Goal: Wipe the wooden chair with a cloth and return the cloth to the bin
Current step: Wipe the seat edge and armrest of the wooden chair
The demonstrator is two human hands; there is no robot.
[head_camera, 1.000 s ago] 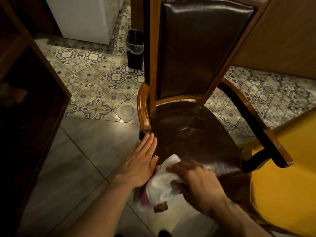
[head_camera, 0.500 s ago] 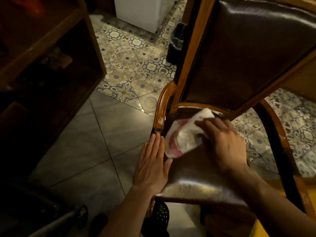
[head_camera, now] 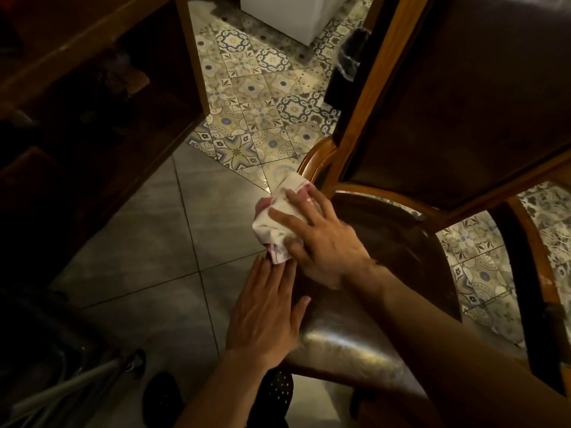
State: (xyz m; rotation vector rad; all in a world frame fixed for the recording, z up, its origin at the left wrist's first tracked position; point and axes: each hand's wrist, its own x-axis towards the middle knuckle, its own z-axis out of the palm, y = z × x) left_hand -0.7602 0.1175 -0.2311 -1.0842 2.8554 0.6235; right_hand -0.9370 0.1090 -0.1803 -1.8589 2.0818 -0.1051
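Note:
The wooden chair [head_camera: 364,97] has a dark leather back and seat and fills the right half of the head view. My right hand [head_camera: 321,236] presses a crumpled white cloth with red marks [head_camera: 278,217] against the left armrest, just below its curved top. My left hand [head_camera: 265,313] lies flat with fingers together on the seat's left front edge, holding nothing. Its fingertips touch the cloth's lower corner.
A small black bin with a plastic liner [head_camera: 347,72] stands on the patterned tiles behind the chair's left post. A dark wooden shelf unit [head_camera: 102,97] fills the left side. A white cabinet [head_camera: 296,13] sits at the top. Grey floor tiles lie between shelf and chair.
My right hand has carried the cloth from the seat's front edge up the seat and onto the left armrest. My left hand has stayed flat on the seat edge. The view has shifted right.

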